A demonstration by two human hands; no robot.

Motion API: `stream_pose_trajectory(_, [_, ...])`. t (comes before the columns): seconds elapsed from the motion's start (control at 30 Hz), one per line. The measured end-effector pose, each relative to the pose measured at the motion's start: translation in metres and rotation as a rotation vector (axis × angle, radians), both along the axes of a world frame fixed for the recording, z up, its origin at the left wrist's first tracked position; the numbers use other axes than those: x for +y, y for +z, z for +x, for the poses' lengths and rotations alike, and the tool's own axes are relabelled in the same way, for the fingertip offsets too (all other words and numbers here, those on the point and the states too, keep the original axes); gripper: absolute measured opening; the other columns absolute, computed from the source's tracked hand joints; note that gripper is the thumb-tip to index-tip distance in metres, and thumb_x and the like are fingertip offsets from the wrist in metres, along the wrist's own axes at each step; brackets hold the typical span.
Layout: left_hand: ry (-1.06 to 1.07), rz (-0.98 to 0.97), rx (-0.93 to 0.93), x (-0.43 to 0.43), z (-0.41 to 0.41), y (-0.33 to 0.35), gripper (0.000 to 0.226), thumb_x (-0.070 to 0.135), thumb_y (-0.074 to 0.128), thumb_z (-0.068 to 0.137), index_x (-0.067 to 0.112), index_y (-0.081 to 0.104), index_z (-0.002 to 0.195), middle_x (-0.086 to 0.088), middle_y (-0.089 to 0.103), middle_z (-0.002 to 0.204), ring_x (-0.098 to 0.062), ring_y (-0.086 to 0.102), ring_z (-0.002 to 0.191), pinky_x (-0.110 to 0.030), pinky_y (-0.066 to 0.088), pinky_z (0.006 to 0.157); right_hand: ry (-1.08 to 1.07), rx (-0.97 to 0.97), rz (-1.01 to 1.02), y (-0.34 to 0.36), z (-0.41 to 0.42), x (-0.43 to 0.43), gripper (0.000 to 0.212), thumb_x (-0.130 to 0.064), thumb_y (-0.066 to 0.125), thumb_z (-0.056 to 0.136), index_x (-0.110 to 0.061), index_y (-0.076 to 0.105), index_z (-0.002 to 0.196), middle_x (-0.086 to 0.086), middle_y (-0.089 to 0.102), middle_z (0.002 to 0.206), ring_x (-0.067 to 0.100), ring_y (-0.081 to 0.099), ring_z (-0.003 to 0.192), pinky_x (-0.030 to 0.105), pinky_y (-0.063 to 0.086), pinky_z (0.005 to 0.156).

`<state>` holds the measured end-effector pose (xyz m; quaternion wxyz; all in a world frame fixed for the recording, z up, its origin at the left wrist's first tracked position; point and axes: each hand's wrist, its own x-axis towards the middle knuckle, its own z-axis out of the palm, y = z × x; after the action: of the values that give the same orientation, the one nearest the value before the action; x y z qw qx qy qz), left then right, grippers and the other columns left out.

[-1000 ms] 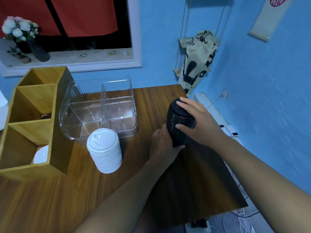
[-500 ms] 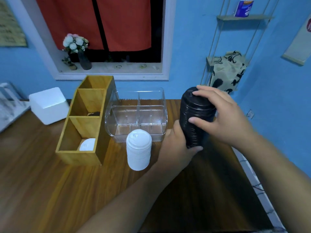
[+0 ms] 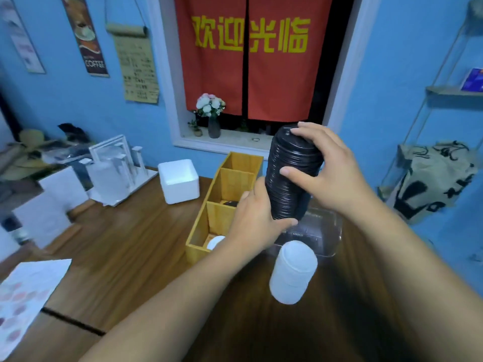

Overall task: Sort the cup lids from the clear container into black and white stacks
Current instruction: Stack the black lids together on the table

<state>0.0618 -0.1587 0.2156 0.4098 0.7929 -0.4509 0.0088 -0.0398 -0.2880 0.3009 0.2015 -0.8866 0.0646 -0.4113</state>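
- Change: a second ago the black stack stood on the desk off to the right with both my hands round it. Now it's lifted clear off the desk and carried leftward (my head has tipped up too, so the view has shifted).
- Left hand: clenched round the stack's lower side, thumb hooked under the bottom edge.
- Right hand: grasping the upper part, fingers over the top lid, thumb pressed on the side.
- The stack sits upright between my hands, above the left end of the clear container and just beside the wooden organizer.
- White stack: stands alone on the desk in front of the clear container, untouched.
- Clear container: looks empty from what shows; part of it is hidden behind my hands.
- Wooden organizer, three compartments: the nearest holds a white lid, the middle holds something dark (can't tell what), and the far one shows nothing I can make out.
- Meaning for the task: both colours are stacked and the container seems cleared, so sorting looks nearly done. My guess is that I'm only re-placing the black stack.
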Motion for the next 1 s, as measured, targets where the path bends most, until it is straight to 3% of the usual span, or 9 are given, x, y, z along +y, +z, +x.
stream_pose_trajectory(0.2, [0.121,0.038,-0.025,0.033,0.097,-0.008,0.092,0.047,0.089,0.071,0.019,0.037,0.141,-0.002,0.06,0.128,-0.028,0.056,0.117,-0.045,0.05,0.094,0.132,0.051,-0.02,-0.011,0.102,0.024,0.065,-0.04,0.077,0.078,-0.024,0.054,0.136,0.0,0.048,0.146,0.018,0.042,0.137,0.046,0.035,0.114])
stream_pose_trajectory(0.37, [0.167,0.13,-0.007,0.025,0.152,-0.032,0.092,0.056,0.087,0.068,0.026,0.036,0.138,-0.001,0.059,0.129,-0.023,0.054,0.12,-0.043,0.052,0.099,0.151,0.145,0.049,-0.038,0.158,0.007,0.054,-0.051,0.058,0.092,-0.023,0.054,0.138,-0.001,0.048,0.147,0.016,0.043,0.138,0.045,0.035,0.114])
stream_pose_trajectory(0.57, [0.146,0.139,0.016,-0.001,0.167,-0.047,0.094,0.049,0.088,0.071,0.022,0.033,0.142,-0.002,0.058,0.132,-0.026,0.051,0.121,-0.04,0.049,0.1,0.091,0.165,0.105,-0.052,0.174,-0.019,0.043,-0.034,0.063,0.096,-0.02,0.056,0.136,-0.003,0.051,0.144,0.014,0.046,0.134,0.044,0.038,0.113])
stream_pose_trajectory(0.7, [0.138,0.117,-0.05,-0.017,0.16,-0.053,0.095,0.04,0.085,0.073,0.012,0.032,0.147,-0.005,0.056,0.134,-0.03,0.055,0.114,-0.043,0.045,0.1,0.102,0.195,0.1,-0.055,0.174,-0.029,0.043,-0.035,0.068,0.092,-0.027,0.058,0.133,-0.006,0.051,0.143,0.014,0.049,0.132,0.046,0.042,0.109])
stream_pose_trajectory(0.83, [0.248,0.087,-0.1,-0.03,0.148,-0.063,0.108,0.029,0.082,0.077,0.011,0.013,0.158,-0.01,0.052,0.14,-0.03,0.056,0.114,-0.044,0.049,0.097,0.083,0.191,0.11,-0.063,0.176,-0.036,0.043,-0.033,0.071,0.091,-0.023,0.06,0.131,-0.005,0.054,0.139,0.013,0.049,0.13,0.045,0.043,0.108])
stream_pose_trajectory(0.9, [0.292,0.115,-0.041,-0.035,0.138,-0.064,0.121,0.022,0.084,0.078,0.016,-0.003,0.161,-0.011,0.048,0.144,-0.03,0.054,0.122,-0.043,0.05,0.101,0.078,0.188,0.117,-0.067,0.176,-0.038,0.044,-0.033,0.072,0.09,-0.022,0.061,0.13,-0.005,0.054,0.137,0.012,0.05,0.129,0.044,0.043,0.108])
stream_pose_trajectory(1.0, [0.312,0.112,0.11,-0.04,0.131,-0.062,0.125,0.019,0.084,0.079,0.017,-0.011,0.161,-0.013,0.041,0.151,-0.029,0.055,0.125,-0.038,0.051,0.098,0.084,0.233,0.048,-0.071,0.178,-0.034,0.047,-0.039,0.071,0.089,-0.026,0.059,0.133,-0.008,0.05,0.141,0.013,0.045,0.132,0.039,0.038,0.113])
